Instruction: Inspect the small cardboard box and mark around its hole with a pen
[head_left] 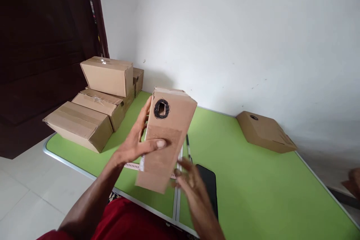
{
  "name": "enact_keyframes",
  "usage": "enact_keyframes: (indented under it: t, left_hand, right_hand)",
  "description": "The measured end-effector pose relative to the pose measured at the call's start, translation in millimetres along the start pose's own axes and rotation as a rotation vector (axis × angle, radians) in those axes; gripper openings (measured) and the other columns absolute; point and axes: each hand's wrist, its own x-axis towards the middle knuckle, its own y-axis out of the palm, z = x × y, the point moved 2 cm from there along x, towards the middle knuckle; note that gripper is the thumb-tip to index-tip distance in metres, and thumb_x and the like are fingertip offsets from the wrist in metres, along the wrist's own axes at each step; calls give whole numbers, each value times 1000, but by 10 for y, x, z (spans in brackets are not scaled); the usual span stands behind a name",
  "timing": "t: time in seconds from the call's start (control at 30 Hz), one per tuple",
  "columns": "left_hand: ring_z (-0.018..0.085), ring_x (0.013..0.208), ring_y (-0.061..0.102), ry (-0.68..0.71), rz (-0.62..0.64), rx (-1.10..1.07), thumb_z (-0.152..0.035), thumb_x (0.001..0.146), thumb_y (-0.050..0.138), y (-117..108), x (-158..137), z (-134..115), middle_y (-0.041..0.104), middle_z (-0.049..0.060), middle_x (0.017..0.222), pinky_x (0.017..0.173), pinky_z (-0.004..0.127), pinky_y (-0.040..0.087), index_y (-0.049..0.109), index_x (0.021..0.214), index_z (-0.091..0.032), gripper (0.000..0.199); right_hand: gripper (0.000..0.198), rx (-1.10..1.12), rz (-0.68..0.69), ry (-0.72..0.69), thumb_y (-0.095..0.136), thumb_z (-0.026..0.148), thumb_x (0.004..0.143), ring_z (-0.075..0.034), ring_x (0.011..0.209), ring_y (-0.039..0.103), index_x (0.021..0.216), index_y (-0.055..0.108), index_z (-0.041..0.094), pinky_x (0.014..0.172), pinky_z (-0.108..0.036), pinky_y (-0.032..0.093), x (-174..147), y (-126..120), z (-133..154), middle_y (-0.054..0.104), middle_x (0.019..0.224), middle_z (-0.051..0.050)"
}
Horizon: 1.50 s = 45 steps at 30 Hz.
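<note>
Your right hand [194, 185] hovers open and blurred at the near end of the cardboard box [165, 135], while your left hand [137, 144] clamps its side — lifted over the green surface [253, 180]. One holed box [264, 131] lies far right — four stacked boxes [95, 101] far left.

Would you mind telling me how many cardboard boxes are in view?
6. One box is held in the left hand; four are stacked at the table's far left; one lies by the wall. Others may be hidden behind the stack.
</note>
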Motion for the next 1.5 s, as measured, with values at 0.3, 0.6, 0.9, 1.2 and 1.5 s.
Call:
enact_keyframes:
  t: [0.3, 0.6, 0.9, 1.2, 1.5]
  left_hand:
    - [49, 173, 25, -264, 206, -54, -60, 89, 87, 202, -10, 207, 36, 10, 186, 140, 72, 21, 28, 182, -37, 113]
    - [47, 175, 20, -231, 287, 103, -70, 88, 84, 186, 379, 336, 27, 4, 190, 139, 76, 24, 33, 180, -41, 109]
    - [43, 171, 29, -206, 220, 161, -77, 100, 68, 481, 695, 279, 43, 7, 181, 137, 67, 33, 44, 175, -39, 88]
    - [39, 153, 55, -168, 178, 41, -72, 102, 66, 620, 908, 260, 59, 13, 168, 126, 58, 47, 47, 169, -30, 81]
    - [40, 165, 40, -40, 191, 114, -63, 105, 57, 614, 873, 391, 47, 5, 180, 136, 58, 31, 45, 171, -33, 73]
  right_hand:
    - [87, -23, 42, -575, 84, 68, 91, -38, 154, 58, 165, 52, 36, 121, -58, 54, 285, 362, 932, 55, 173, -11]
    - [59, 145, -141, -586, 86, 60, 93, -25, 115, 73, 137, 61, 31, 90, -38, 62, 547, 531, 838, 72, 136, -7]
    - [49, 31, -488, -715, 80, 48, 85, -30, 113, 76, 123, 61, 24, 92, -46, 65, 687, 489, 1056, 73, 132, -15]
    - [31, -143, -468, -966, 70, 40, 101, -33, 140, 67, 125, 59, 26, 117, -54, 56, 662, 485, 1159, 65, 150, -15]
    - [16, -236, -443, -1122, 61, 33, 109, -34, 150, 58, 125, 60, 29, 122, -59, 48, 699, 469, 1001, 65, 147, -12]
